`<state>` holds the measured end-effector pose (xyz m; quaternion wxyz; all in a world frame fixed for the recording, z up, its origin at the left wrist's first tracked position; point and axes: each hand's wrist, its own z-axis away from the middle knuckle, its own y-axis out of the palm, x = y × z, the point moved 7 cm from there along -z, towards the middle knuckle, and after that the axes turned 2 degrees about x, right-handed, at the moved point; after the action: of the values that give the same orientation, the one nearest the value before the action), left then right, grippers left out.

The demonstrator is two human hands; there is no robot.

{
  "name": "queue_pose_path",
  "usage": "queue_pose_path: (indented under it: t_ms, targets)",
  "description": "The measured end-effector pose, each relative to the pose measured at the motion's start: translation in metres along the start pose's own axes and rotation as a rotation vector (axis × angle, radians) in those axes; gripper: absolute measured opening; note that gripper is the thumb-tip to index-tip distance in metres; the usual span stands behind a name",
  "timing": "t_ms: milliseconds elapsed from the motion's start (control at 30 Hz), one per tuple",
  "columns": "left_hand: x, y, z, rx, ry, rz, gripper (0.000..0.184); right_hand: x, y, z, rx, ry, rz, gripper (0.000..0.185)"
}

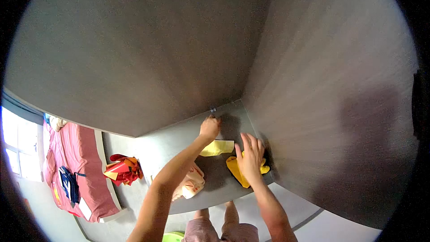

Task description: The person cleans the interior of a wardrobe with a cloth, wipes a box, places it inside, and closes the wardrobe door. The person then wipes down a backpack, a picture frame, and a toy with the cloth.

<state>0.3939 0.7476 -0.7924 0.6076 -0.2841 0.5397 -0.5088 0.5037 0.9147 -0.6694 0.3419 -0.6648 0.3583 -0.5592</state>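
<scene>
My left hand is closed in a fist over the grey shelf surface, just below a small shiny fitting at the back panel. What its fingers hold, if anything, is hidden. A flat pale yellow piece lies below and to the right of that hand. With its fingers spread, my right hand is above a yellow item with dark edges, near the right panel. A pale, cream-coloured item with orange marks rests partly behind my left forearm.
Tall dark panels meet in a corner before me. At the left, a pink-covered bed holds dark folded cloth, beside a window. A red and yellow bundle lies next to the bed. Part of a green round object shows at the bottom.
</scene>
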Motion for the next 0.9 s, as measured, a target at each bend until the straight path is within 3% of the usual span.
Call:
queue_pose_path:
  t_ms: [33, 100, 133, 200, 267, 300, 367, 467, 600, 667, 767, 900]
  targets:
    - [0.004, -0.001, 0.004, -0.005, -0.002, 0.001, 0.025, -0.008, 0.02, -0.021, 0.018, 0.024, -0.316, 0.04]
    - [0.013, 0.014, 0.019, 0.185, -0.017, 0.046, 0.018, -0.023, 0.057, -0.065, 0.013, 0.116, -0.499, 0.041]
    - [0.011, 0.005, 0.029, 0.186, -0.02, 0.047, 0.018, -0.035, 0.08, -0.085, 0.019, 0.161, -0.488, 0.043]
    - [-0.007, -0.006, 0.053, 0.403, 0.073, 0.208, 0.015, -0.048, 0.114, -0.115, 0.025, 0.207, -0.477, 0.045]
    - [0.002, 0.012, 0.053, 0.347, 0.161, 0.311, 0.014, -0.051, 0.125, -0.13, -0.1, 0.263, -0.141, 0.047]
    - [0.001, 0.013, 0.052, 0.285, 0.253, 0.412, 0.014, -0.051, 0.134, -0.136, -0.096, 0.263, -0.145, 0.047]
    - [-0.007, -0.012, 0.04, 0.312, 0.198, 0.404, 0.013, -0.056, 0.144, -0.145, -0.137, 0.32, -0.13, 0.049]
    - [-0.007, -0.047, 0.025, -0.052, 0.105, -0.016, 0.012, -0.054, 0.148, -0.15, -0.165, 0.358, -0.103, 0.043]
    - [0.008, -0.025, -0.005, 0.014, 0.214, -0.318, 0.019, -0.046, 0.132, -0.155, -0.144, 0.423, -0.113, 0.031]
    - [-0.004, -0.035, -0.007, -0.166, 0.279, -0.513, 0.031, -0.045, 0.129, -0.158, -0.102, 0.409, -0.096, 0.028]
    - [0.004, -0.019, -0.022, -0.027, 0.254, -0.581, 0.045, -0.051, 0.133, -0.163, -0.097, 0.354, -0.073, 0.023]
    - [0.014, -0.007, -0.032, -0.06, 0.276, -0.59, 0.043, -0.05, 0.131, -0.166, -0.095, 0.347, -0.062, 0.021]
